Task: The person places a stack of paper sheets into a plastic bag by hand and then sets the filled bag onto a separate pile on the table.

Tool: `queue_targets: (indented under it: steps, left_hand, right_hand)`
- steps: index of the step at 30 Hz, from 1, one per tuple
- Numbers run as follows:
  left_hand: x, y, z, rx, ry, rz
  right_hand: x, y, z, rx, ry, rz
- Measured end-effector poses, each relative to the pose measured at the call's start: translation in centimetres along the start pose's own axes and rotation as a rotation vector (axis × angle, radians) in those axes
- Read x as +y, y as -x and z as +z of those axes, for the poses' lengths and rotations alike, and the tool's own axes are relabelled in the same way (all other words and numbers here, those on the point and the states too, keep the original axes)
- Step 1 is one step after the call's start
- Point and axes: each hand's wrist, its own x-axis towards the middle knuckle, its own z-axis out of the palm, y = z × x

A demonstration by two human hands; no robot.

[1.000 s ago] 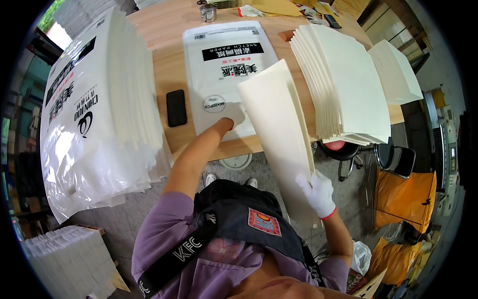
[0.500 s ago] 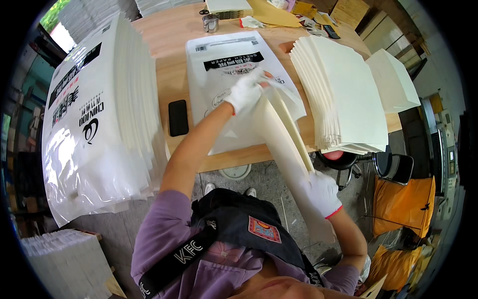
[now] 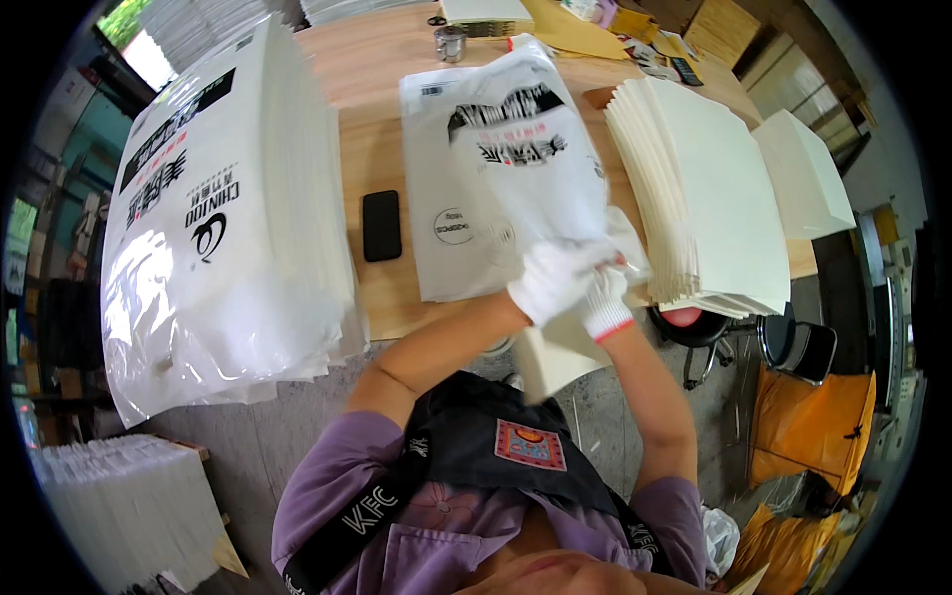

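Observation:
My left hand (image 3: 551,282), in a white glove, is closed at the mouth of a clear printed plastic bag (image 3: 521,188). Beside it, touching, my gloved right hand (image 3: 605,300) is closed on the bag's right edge, a bare fingertip showing. The bag's far part is raised and crumpled over more flat printed bags (image 3: 436,248) on the table. Below both hands a cream paper stack (image 3: 560,359) sticks out past the table's front edge, bent downward. Its upper part is hidden by my hands and the bag. Motion blurs the fingers somewhat.
A tall pile of bagged paper (image 3: 228,218) stands at left, with a black phone (image 3: 382,226) beside it. Fanned cream paper stacks (image 3: 709,198) lie at right. A metal cup (image 3: 449,44) stands at the back. A stool (image 3: 692,327) and orange sacks (image 3: 813,426) are on the floor at right.
My right hand has moved up from the paper's lower end to beside my left hand. My left hand has come nearer and rightward. The paper's visible part is shorter, and the bag has lifted.

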Motion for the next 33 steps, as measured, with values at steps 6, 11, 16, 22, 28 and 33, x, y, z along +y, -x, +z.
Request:
queue_targets:
  steps: [6, 11, 16, 22, 28, 33]
  left_hand:
    - [-5.7, 6.3, -1.1, -0.168, 0.215, -0.129]
    - [-6.3, 13.9, -3.9, -0.176, -0.427, 0.110]
    - [-10.3, 22.2, -11.7, 0.007, -0.453, -0.599]
    - [1.4, 29.2, -14.3, -0.035, -0.174, -0.676]
    - [-2.9, 26.9, -11.1, 0.157, -0.226, -0.724]
    - [-3.0, 31.8, -14.8, -0.512, -0.290, -0.976]
  right_hand:
    - [2.7, 2.0, 2.1, 0.389, 0.301, -0.253]
    - [12.4, 4.5, 6.9, -0.186, 0.281, 0.212]
    - [9.7, 9.0, 4.8, -0.147, 0.228, 0.056]
    - [4.3, 17.5, -1.9, -0.527, 0.247, -0.194]
    - [6.7, 17.3, 1.2, -0.345, 0.166, -0.109]
    - [6.2, 15.3, -2.0, -1.119, -0.392, 0.338]
